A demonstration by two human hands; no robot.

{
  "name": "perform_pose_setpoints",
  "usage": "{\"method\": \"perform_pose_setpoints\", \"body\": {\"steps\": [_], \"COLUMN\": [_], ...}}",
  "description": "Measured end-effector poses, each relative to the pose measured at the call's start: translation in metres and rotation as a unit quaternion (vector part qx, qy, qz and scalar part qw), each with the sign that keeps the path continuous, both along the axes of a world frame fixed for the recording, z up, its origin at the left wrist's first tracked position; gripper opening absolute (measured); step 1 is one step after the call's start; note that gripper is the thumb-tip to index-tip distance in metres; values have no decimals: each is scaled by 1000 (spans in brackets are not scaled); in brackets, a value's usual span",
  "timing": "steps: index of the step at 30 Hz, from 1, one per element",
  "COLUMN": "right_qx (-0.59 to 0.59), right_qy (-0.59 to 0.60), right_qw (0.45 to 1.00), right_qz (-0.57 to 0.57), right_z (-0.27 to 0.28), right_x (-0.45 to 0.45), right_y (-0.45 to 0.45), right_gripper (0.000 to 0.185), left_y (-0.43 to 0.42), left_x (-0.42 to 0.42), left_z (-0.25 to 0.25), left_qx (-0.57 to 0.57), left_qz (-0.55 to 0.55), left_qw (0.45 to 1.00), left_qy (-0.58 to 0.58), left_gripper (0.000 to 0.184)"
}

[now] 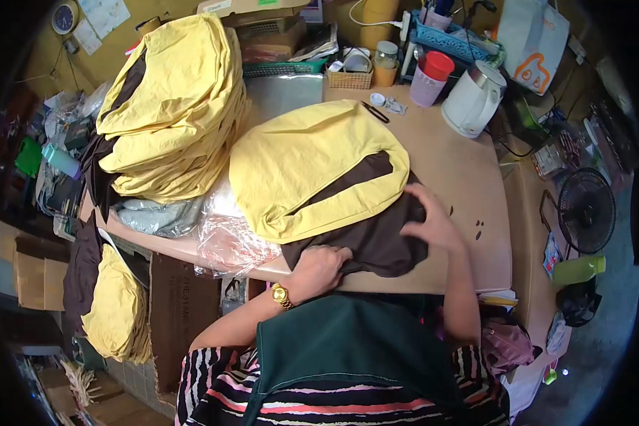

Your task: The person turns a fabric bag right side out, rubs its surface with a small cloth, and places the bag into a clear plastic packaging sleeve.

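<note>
A yellow fabric piece (298, 156) with a dark opening lies on the table, and dark brown fabric (383, 241) spreads out from under its near edge. My left hand (319, 270), below a gold watch (282, 296), rests on the brown fabric's near edge with its fingers curled; what they hold, if anything, is hidden. At the right edge of the brown fabric my right hand (432, 219) has its thumb and fingers spread apart, with nothing between them. A tall stack of yellow pieces (170, 113) stands at the back left.
Clear plastic bags (231, 241) lie left of the fabric. Behind it are tweezers (376, 112), a red cup (437, 65), a white kettle (474, 99) and a basket (349, 78). More yellow fabric (113, 305) hangs at the left. A black fan (586, 211) stands at the right.
</note>
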State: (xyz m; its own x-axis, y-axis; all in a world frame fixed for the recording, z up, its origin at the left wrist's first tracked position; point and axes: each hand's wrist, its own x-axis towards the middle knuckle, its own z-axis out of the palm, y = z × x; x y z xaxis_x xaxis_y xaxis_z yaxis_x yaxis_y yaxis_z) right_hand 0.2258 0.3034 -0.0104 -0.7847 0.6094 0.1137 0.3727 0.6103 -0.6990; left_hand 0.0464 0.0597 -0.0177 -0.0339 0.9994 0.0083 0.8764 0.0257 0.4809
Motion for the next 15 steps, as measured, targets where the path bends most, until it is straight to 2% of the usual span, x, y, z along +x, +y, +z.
{"method": "perform_pose_setpoints", "body": {"steps": [1,2,3,4,6,8,9,10,11,13,14,15], "right_qx": [138,186,183,-26,-231,-105,-108,36,180,163,147,146], "right_qy": [-35,-96,-99,-33,27,118,113,40,-34,-27,-15,-18], "right_qw": [990,978,978,996,963,987,988,999,983,986,989,989], "right_qz": [3,-4,-3,-74,-139,1,-1,-2,-3,-10,-14,-17], "right_z": [-5,-12,-18,-22,-18,19,10,-4,-14,-21,-23,-25], "right_x": [4,9,14,18,22,9,13,16,18,21,22,21], "right_y": [-12,-16,-21,-24,-35,-79,-85,-89,-90,-88,-87,-87], "right_gripper": [51,57,57,55,53,40,40,39,38,40,43,43], "left_y": [3,6,10,15,27,37,40,44,42,49,55,64], "left_x": [3,7,10,14,25,33,35,34,26,-6,-20,-40], "left_z": [2,3,1,1,4,5,10,22,40,65,60,56], "left_qx": [14,27,34,33,92,71,35,0,-46,-77,62,109], "left_qz": [14,26,39,39,92,99,15,-72,-107,-35,65,98], "left_qw": [999,995,988,988,956,950,959,960,968,971,970,986], "left_qy": [-45,-90,-145,-147,-263,-288,-281,-272,-223,-222,-225,-81], "left_gripper": [34,29,25,25,26,30,31,33,38,37,37,39]}}
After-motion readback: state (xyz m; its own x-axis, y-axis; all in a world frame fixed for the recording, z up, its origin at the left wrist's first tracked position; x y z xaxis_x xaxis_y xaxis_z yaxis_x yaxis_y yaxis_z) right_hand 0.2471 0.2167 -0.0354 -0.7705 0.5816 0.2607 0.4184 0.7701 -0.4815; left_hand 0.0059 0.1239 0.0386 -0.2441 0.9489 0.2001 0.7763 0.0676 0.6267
